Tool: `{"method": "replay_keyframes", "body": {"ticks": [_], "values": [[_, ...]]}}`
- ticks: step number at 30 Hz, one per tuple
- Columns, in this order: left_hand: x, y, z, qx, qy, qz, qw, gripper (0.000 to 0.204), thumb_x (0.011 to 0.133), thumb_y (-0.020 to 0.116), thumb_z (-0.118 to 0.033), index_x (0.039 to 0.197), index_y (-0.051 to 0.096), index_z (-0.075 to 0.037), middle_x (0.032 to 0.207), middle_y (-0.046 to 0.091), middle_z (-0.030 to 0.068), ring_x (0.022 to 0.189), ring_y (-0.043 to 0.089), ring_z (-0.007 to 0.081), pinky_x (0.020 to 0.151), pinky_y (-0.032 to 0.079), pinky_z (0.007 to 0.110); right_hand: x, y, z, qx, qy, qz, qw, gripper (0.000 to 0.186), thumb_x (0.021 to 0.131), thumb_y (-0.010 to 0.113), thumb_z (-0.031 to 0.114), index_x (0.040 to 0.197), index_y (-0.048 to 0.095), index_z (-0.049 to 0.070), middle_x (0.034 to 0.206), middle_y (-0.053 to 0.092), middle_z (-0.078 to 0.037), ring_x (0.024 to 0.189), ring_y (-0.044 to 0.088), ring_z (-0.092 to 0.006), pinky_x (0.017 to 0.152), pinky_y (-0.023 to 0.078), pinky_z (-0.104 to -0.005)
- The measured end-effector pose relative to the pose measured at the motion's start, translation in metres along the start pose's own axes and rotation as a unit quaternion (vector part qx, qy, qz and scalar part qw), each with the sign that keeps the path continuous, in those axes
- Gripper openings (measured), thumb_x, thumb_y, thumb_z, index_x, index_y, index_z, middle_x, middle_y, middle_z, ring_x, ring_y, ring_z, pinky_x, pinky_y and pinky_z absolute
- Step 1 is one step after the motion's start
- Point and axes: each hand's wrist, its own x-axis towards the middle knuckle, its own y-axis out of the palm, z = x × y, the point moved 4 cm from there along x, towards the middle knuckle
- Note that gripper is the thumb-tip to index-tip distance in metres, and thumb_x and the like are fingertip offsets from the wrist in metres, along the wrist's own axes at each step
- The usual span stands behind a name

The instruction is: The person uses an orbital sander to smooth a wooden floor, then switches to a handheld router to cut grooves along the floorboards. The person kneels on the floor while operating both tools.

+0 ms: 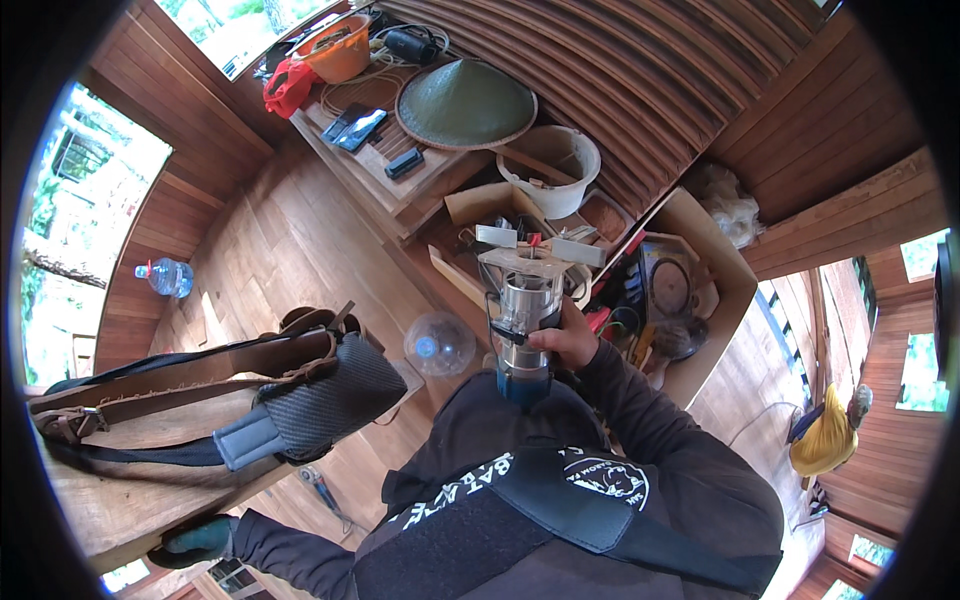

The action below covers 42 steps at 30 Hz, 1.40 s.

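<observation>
In front of my chest my right hand (570,338) wraps round the silver body of what looks like a trim router (527,300). It is upright, with a blue end at the bottom and a flat plate at the top. Two pale wing-like pieces and a small red part sit at that top end. My left arm reaches out to the lower left. The left hand (195,541), dark and teal-looking, rests by the edge of a wooden bench (110,510); its fingers are not clear. On that bench lie a leather belt (200,385) and a black textured pouch (335,400).
A low wooden table (350,185) carries a green conical hat (466,105), a phone (360,130) and an orange basket (338,50). A white bucket (550,165) and a cardboard box (715,300) of tools stand near the router. A clear bottle (440,344) is beside me.
</observation>
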Motion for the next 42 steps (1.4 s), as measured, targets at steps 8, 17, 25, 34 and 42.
{"method": "replay_keyframes", "body": {"ticks": [8, 17, 25, 34, 42], "values": [[0.003, 0.002, -0.016, -0.058, 0.011, 0.047, 0.997, 0.110, 0.090, 0.068, -0.073, 0.154, 0.029, 0.008, 0.140, 0.046, 0.0316, 0.129, 0.056, 0.0405, 0.110, 0.049, 0.052, -0.005, 0.002, -0.010, -0.073, -0.038, -0.017, 0.996, 0.094, 0.076, 0.086, 0.017, 0.156, 0.038, 0.002, 0.140, 0.059, -0.012, 0.129, 0.059, -0.0231, 0.112, 0.047, -0.0420], [0.001, 0.007, -0.033, 0.009, 0.098, 0.082, 0.992, 0.101, 0.097, 0.073, -0.052, 0.155, 0.019, 0.010, 0.143, 0.042, 0.0331, 0.132, 0.051, 0.0404, 0.110, 0.047, 0.050, -0.007, 0.008, -0.014, -0.029, -0.027, 0.005, 0.999, 0.100, 0.074, 0.086, 0.016, 0.159, 0.034, 0.004, 0.143, 0.057, -0.011, 0.132, 0.057, -0.0239, 0.114, 0.045, -0.0421], [0.004, 0.022, -0.051, 0.009, 0.084, 0.071, 0.994, 0.105, 0.086, 0.079, -0.066, 0.141, 0.032, 0.011, 0.119, 0.043, 0.0214, 0.122, 0.056, 0.0385, 0.100, 0.055, 0.049, -0.005, -0.002, -0.032, 0.090, -0.011, 0.054, 0.994, 0.085, 0.073, 0.087, 0.020, 0.146, 0.049, 0.001, 0.129, 0.067, -0.019, 0.119, 0.069, -0.0334, 0.103, 0.057, -0.0491], [0.001, 0.022, -0.053, 0.039, 0.089, 0.056, 0.994, 0.104, 0.086, 0.073, -0.073, 0.135, 0.038, 0.012, 0.116, 0.045, 0.0211, 0.113, 0.061, 0.0398, 0.092, 0.058, 0.049, 0.000, 0.001, -0.035, 0.086, 0.009, 0.079, 0.993, 0.085, 0.074, 0.087, 0.020, 0.147, 0.049, 0.000, 0.130, 0.067, -0.019, 0.119, 0.069, -0.0329, 0.106, 0.055, -0.0481], [0.001, 0.023, -0.040, -0.001, 0.089, 0.064, 0.994, 0.099, 0.088, 0.075, -0.068, 0.135, 0.039, 0.012, 0.114, 0.048, 0.0212, 0.112, 0.064, 0.0388, 0.089, 0.059, 0.047, -0.002, 0.001, -0.037, 0.048, 0.013, 0.075, 0.996, 0.086, 0.073, 0.086, 0.020, 0.148, 0.048, 0.000, 0.131, 0.067, -0.017, 0.120, 0.069, -0.0331, 0.106, 0.054, -0.0483]]}}
